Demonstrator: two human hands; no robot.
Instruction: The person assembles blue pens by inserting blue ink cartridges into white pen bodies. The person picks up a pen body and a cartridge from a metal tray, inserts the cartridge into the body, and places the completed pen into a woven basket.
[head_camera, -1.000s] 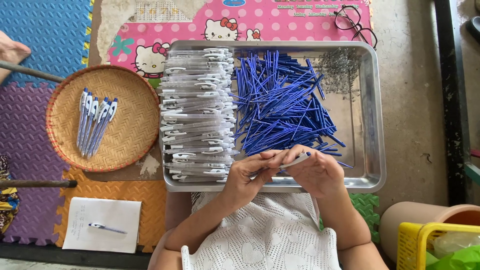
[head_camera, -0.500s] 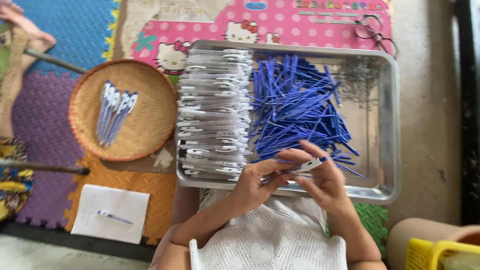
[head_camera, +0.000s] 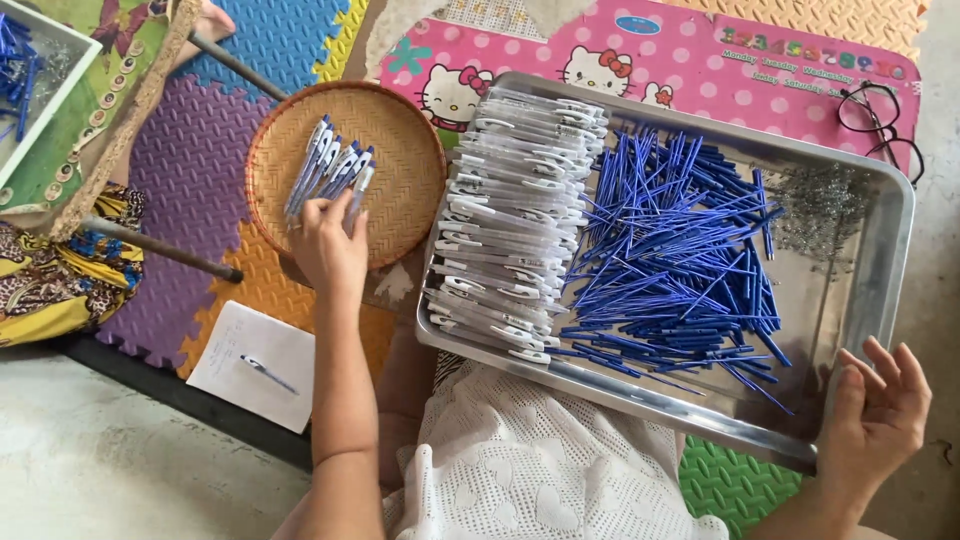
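My left hand (head_camera: 328, 248) reaches over the round woven basket (head_camera: 400, 130) and pinches a white and blue pen (head_camera: 359, 192) at the edge of several finished pens (head_camera: 322, 162) lying in it. My right hand (head_camera: 880, 412) is open with fingers spread, just off the near right corner of the metal tray (head_camera: 890, 250). The tray holds a stack of white pen barrels (head_camera: 515, 210) on its left, a heap of blue refills (head_camera: 680, 255) in the middle and a small pile of metal springs (head_camera: 825, 205) at the far right.
A white paper sheet with a pen (head_camera: 255, 365) lies on the foam puzzle mats (head_camera: 190, 150) at my left. Black eyeglasses (head_camera: 880, 115) rest on the pink cartoon mat (head_camera: 680, 60) beyond the tray. A second tray's corner (head_camera: 35, 60) shows at top left.
Both hands were together over the tray's near edge working on one pen. Now my left hand has carried the pen left to the basket, and my right hand has drawn away to the tray's right corner.
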